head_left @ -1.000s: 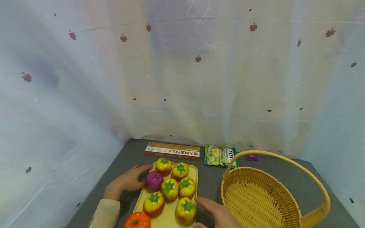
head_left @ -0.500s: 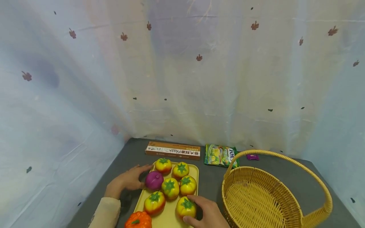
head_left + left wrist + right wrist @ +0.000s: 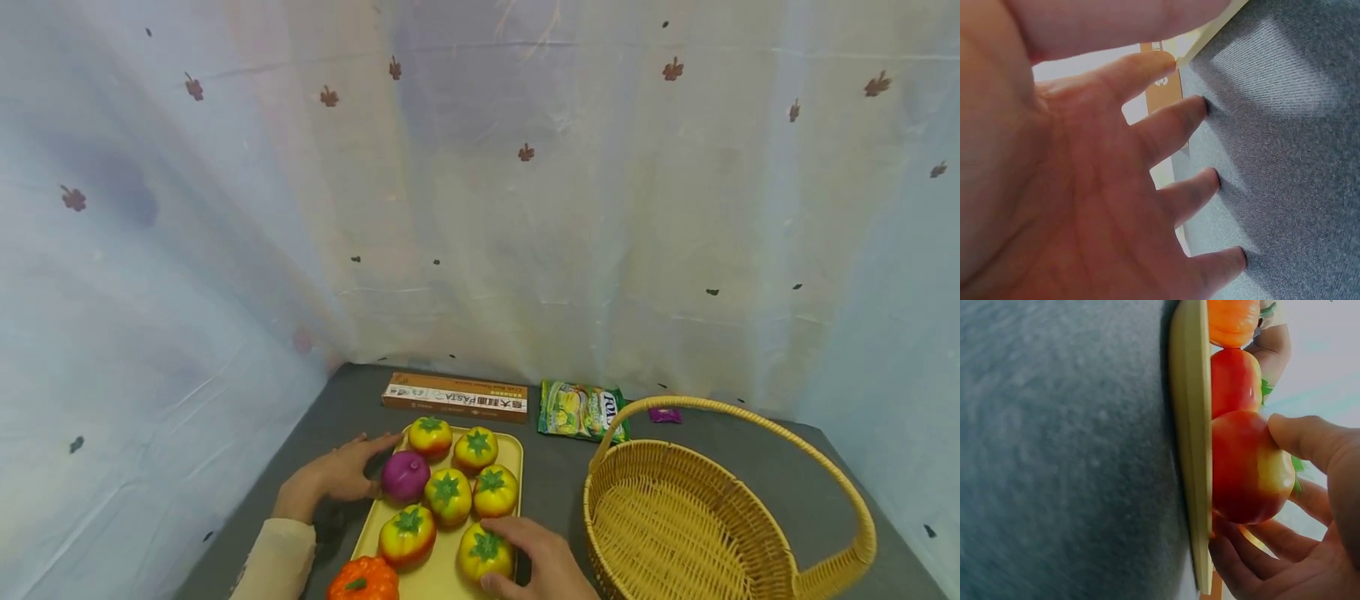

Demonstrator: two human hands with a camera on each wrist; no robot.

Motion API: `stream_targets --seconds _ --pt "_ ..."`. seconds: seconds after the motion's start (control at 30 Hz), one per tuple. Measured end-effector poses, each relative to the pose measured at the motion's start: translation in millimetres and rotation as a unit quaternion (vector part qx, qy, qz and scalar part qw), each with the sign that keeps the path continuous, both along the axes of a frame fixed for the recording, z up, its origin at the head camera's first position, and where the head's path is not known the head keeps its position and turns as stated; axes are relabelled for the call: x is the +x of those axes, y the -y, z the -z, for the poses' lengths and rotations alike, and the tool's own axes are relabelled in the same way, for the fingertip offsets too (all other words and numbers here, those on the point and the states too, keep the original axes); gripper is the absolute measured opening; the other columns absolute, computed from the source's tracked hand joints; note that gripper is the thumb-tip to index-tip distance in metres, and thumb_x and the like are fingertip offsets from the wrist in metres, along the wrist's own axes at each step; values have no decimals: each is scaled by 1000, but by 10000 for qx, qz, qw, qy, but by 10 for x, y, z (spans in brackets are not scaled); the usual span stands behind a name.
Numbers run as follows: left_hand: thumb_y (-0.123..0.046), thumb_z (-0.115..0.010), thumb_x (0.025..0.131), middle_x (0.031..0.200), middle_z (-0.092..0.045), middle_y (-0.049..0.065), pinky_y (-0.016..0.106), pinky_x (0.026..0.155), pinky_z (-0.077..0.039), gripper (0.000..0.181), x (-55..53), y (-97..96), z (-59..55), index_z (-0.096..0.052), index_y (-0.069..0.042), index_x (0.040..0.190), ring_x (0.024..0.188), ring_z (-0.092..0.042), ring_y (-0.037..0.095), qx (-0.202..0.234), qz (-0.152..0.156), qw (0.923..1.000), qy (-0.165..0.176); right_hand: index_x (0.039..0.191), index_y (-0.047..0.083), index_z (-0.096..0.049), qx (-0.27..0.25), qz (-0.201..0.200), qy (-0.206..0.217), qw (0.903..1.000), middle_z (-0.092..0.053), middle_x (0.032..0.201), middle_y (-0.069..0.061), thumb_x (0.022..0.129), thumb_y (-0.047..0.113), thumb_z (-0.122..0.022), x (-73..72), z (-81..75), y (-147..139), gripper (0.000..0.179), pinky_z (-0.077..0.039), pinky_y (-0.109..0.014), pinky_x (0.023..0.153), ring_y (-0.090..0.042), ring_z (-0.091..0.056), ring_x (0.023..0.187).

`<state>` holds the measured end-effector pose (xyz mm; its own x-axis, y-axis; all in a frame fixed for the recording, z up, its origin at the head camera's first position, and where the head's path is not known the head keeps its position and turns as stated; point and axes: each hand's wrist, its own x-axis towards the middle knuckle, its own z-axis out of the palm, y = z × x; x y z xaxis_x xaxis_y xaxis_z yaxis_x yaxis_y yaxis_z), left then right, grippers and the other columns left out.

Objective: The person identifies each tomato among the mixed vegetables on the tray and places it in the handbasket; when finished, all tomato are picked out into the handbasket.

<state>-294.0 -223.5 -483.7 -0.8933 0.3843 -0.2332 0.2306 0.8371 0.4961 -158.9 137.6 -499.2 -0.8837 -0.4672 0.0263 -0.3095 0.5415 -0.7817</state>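
Note:
My right hand [image 3: 547,560] curls round a yellow-and-red toy tomato [image 3: 483,557] at the near right of a pale yellow tray [image 3: 444,575]. In the right wrist view the thumb rests on one side of this tomato [image 3: 1247,469] and the fingers lie along the other. My left hand [image 3: 341,473] rests at the tray's left edge with its fingers spread, beside a purple toy onion [image 3: 406,477]. In the left wrist view its fingertips [image 3: 1200,106] meet the grey cloth and the thumb crosses above. Several other tomatoes [image 3: 407,535] and an orange pumpkin [image 3: 363,581] lie on the tray.
A wicker basket [image 3: 667,525] with a tall arched handle stands right of the tray. Behind lie a pasta box [image 3: 454,397], a green snack packet [image 3: 581,411] and a small purple packet [image 3: 665,415]. A pale curtain [image 3: 480,208] hangs behind the grey table [image 3: 558,475].
My right hand has moved left from beside the tray onto the near right tomato and closed round it. That tomato has shifted slightly left. The left hand stays in place.

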Motion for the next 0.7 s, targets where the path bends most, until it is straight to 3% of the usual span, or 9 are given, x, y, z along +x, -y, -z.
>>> stream_targets --seconds 0.4,0.7 --pt "-26 -90 86 170 -48 18 90 118 -20 92 -15 28 0 -46 -23 168 162 -24 61 8 -14 9999 135 149 30 -67 -454 -586 -112 9972 -67 149 -7 103 41 -77 103 -302 -162 49 -59 -29 101 -14 -65 135" --pt "-24 -90 85 170 -48 20 90 117 -22 91 -15 20 -14 -49 -23 167 161 -25 61 -8 -39 9999 98 151 27 -66 -796 -352 -340 9956 -68 151 -3 101 35 -80 250 -610 -447 53 -57 -26 105 -8 -63 137"
